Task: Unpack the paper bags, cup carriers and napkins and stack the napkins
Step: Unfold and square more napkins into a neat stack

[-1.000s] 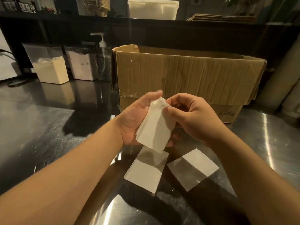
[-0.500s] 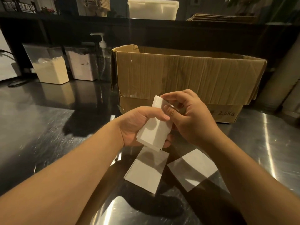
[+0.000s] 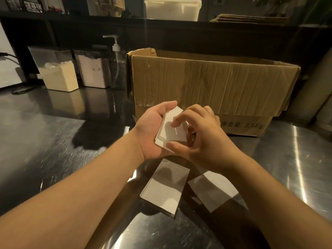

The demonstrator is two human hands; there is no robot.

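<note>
My left hand [image 3: 150, 133] cradles a small bundle of white napkins [image 3: 171, 131] above the steel counter, thumb curled over its top edge. My right hand [image 3: 201, 139] pinches the same bundle from the right, thumb under the lower corner and fingertips on its face. Below the hands, two flat white napkin piles lie on the counter: one [image 3: 165, 189] under my left wrist, another [image 3: 212, 191] to its right. An open brown cardboard box [image 3: 215, 83] stands just behind the hands; its inside is hidden.
Two clear bins of powder [image 3: 57, 72] [image 3: 93, 71] and a pump bottle [image 3: 116, 62] stand at the back left of the steel counter [image 3: 45, 133]. A dark shelf behind holds a white tub [image 3: 172, 8] and flattened cardboard [image 3: 249, 18].
My right hand has slid down from the bundle's top edge to grip its lower corner and face. The bundle has tipped flatter in my left palm, which opened a little.
</note>
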